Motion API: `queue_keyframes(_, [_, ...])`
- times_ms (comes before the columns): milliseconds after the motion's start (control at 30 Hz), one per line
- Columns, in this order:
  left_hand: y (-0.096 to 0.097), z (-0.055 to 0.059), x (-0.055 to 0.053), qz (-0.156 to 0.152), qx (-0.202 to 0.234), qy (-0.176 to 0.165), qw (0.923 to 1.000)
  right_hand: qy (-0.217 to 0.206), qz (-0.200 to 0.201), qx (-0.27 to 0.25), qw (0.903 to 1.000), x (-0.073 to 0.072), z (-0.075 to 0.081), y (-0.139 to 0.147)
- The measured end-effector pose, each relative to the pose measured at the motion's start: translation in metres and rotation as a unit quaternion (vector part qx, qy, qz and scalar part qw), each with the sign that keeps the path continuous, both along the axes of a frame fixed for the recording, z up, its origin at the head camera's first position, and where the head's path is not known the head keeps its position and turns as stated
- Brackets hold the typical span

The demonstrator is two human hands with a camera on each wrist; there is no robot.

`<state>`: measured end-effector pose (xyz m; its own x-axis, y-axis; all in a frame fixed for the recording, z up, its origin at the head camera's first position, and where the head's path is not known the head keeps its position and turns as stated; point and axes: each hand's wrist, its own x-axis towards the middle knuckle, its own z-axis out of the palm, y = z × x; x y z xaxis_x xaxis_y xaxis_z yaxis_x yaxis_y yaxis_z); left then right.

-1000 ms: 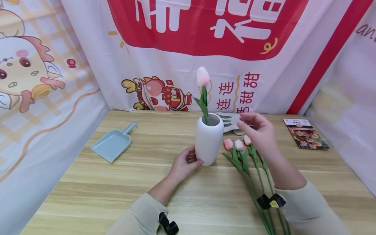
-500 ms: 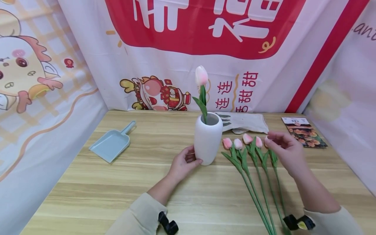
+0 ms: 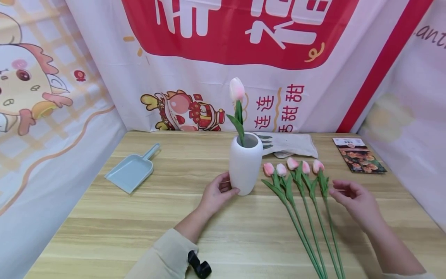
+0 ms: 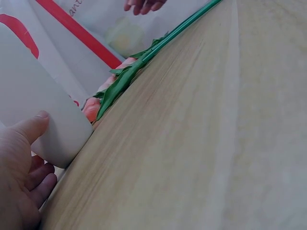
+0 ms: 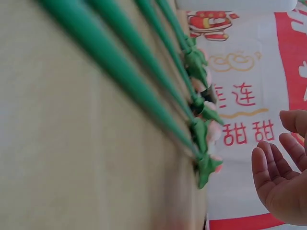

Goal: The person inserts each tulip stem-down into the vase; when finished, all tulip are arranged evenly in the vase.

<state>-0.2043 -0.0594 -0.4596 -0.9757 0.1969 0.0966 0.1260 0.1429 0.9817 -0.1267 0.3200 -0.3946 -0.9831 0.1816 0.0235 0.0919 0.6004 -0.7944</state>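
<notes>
A white vase (image 3: pixel 245 170) stands upright on the wooden table, holding one pale pink tulip (image 3: pixel 237 90). My left hand (image 3: pixel 215 195) grips the vase low on its left side. In the left wrist view, the thumb (image 4: pixel 36 125) lies against the white wall and the fingers curl by the base. Several pink tulips (image 3: pixel 318 166) lie fanned out to the right of the vase, green stems toward me. Beside the rightmost one hovers my right hand (image 3: pixel 359 203), holding nothing, its fingers loosely bent. The right wrist view shows its palm (image 5: pixel 283 191) bare.
A light blue dustpan (image 3: pixel 132 170) lies at the table's left. Behind the vase is a folded pale cloth (image 3: pixel 292 144) with dark green stripes. A flower-printed packet (image 3: pixel 360 157) lies at the back right. Printed fabric (image 3: pixel 195 73) hangs along the table's back edge.
My right hand has moved right and toward me, from beside the vase, past the rightmost tulip's bloom, to the right of its leaves. My left hand stays on the vase.
</notes>
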Motion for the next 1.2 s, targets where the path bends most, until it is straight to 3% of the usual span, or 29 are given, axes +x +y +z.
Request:
queue_keyframes(267, [0.001, -0.002, -0.001, 0.003, -0.001, -0.001, 1.0, -0.045, 0.022, 0.005, 0.9987, 0.004, -0.021, 0.014])
queue_keyframes(467, [0.0, 0.0, 0.0, -0.002, 0.004, 0.002, 1.0, -0.133, 0.035, -0.004, 0.9904, 0.004, -0.028, 0.016])
queue_keyframes(567, [0.0, 0.0, 0.0, -0.003, 0.007, -0.002, 1.0, -0.157, 0.042, 0.005, 0.9867, 0.003, -0.031, 0.016])
queue_keyframes(933, [-0.002, 0.002, 0.002, -0.007, 0.0, -0.003, 1.0, -0.176, 0.042, 0.043, 0.9826, 0.002, -0.034, 0.011])
queue_keyframes(1200, [-0.003, 0.002, 0.001, -0.014, -0.007, 0.0, 0.9999, -0.182, 0.02, 0.05, 0.9819, -0.001, -0.032, 0.008])
